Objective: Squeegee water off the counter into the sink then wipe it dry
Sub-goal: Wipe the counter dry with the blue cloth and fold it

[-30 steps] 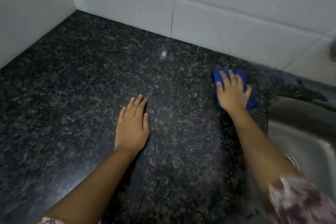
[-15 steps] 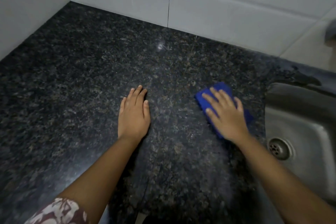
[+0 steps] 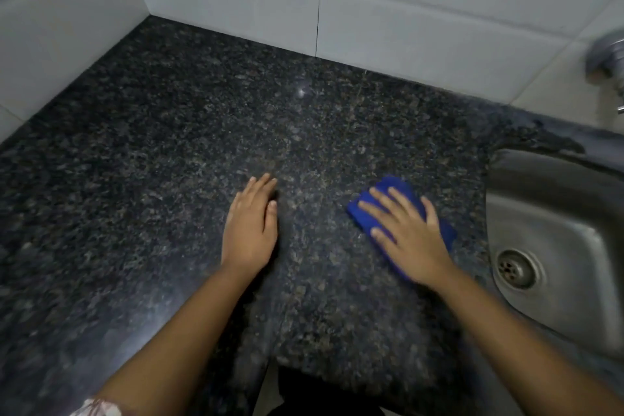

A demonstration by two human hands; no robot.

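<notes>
The dark speckled granite counter [image 3: 162,152] fills most of the view. My right hand [image 3: 410,238] lies flat with spread fingers on a folded blue cloth [image 3: 395,187], pressing it onto the counter just left of the steel sink [image 3: 570,233]. Most of the cloth is hidden under the hand. My left hand [image 3: 251,230] rests palm down on the bare counter, fingers together, a hand's width left of the cloth. No squeegee is in view.
White tiled walls [image 3: 422,20] close the counter at the back and left. A metal tap [image 3: 607,54] juts from the wall at the right edge above the sink. The sink drain [image 3: 516,268] shows. The counter's front edge runs near the bottom of the view.
My right hand has slid the blue cloth from near the back wall toward me and slightly left. The left hand has stayed planted on the counter.
</notes>
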